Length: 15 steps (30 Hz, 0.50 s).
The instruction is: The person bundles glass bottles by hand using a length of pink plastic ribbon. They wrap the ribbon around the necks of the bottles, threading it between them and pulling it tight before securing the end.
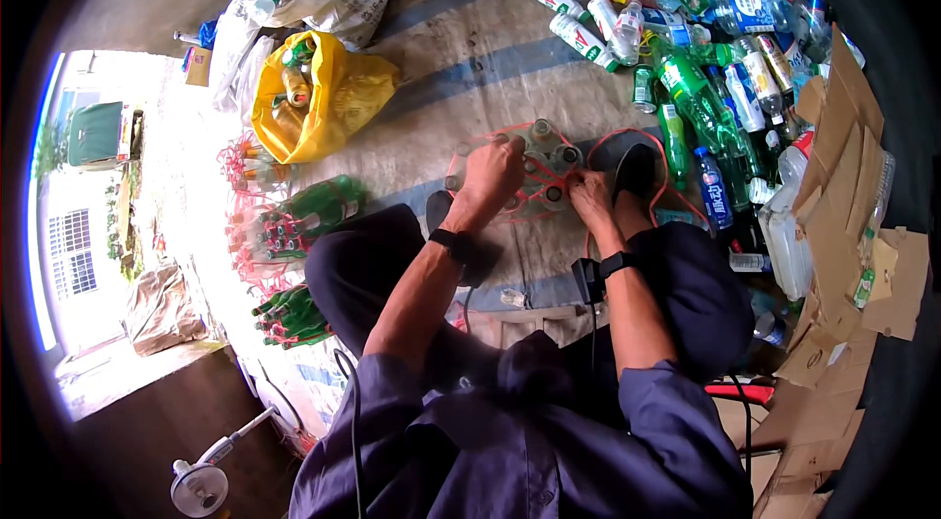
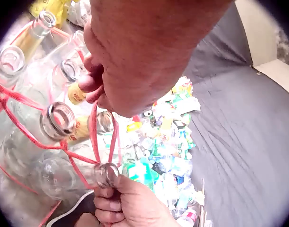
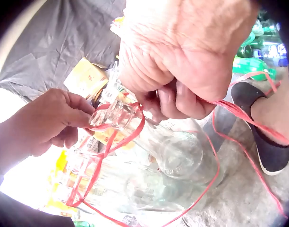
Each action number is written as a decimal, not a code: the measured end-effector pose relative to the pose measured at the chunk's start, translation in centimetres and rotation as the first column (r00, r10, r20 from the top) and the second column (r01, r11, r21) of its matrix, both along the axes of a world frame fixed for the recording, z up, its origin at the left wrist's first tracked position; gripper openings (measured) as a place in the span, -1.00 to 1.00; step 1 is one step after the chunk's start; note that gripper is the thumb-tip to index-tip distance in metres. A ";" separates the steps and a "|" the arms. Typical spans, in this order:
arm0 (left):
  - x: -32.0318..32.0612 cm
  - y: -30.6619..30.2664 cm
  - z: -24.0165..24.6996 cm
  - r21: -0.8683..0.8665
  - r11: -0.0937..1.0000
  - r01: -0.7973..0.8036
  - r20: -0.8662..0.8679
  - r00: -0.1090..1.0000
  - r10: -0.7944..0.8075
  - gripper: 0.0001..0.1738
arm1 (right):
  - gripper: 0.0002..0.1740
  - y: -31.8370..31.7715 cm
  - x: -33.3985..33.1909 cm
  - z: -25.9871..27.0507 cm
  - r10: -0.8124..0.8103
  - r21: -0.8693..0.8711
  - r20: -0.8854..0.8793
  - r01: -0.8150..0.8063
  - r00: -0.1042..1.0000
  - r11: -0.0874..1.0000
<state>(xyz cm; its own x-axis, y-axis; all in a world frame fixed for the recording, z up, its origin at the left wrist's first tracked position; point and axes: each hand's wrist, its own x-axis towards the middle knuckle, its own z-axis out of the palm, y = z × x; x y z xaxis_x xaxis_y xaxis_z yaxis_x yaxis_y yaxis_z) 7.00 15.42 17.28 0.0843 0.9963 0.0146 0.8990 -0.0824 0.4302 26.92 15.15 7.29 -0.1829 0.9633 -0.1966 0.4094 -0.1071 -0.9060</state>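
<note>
A cluster of clear glass bottles (image 1: 541, 135) stands upright on the floor sheet, bound round and between the necks with red plastic string (image 2: 21, 127). My left hand (image 1: 493, 171), over the cluster's left side, has its fingers curled on a strand of the string that runs up from the necks in the left wrist view. At the cluster's right edge, my right hand (image 1: 591, 197) grips the string close beside a bottle mouth (image 2: 107, 175). From its curled fingers (image 3: 168, 99), the string's loose length (image 3: 248, 123) trails off to the right.
Plastic bottles and cans (image 1: 686, 78) lie heaped at the right, beside cardboard (image 1: 843, 196). A yellow bag (image 1: 338, 93) with bottles stands at the far left. Tied bundles of green bottles (image 1: 328, 203) sit left of my knee. A dark shoe (image 1: 635, 174) is beside my right hand.
</note>
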 end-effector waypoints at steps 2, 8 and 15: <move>1.0 0.5 1.2 -0.136 0.988 -0.078 -0.111 0.992 0.063 -0.87 | -0.77 -0.3 0.0 -2.9 -0.043 0.092 0.014 0.041 0.999 0.995; 0.4 1.1 -0.1 -0.059 0.997 -0.047 -0.123 0.992 0.039 -0.88 | -0.70 -1.1 1.5 0.8 -0.188 -0.359 -0.124 0.132 0.974 0.924; 0.1 -1.9 0.2 0.078 0.995 0.055 -0.026 0.998 -0.053 -0.85 | -0.74 -1.8 1.9 -0.2 -0.232 -0.534 -0.240 0.072 0.943 0.842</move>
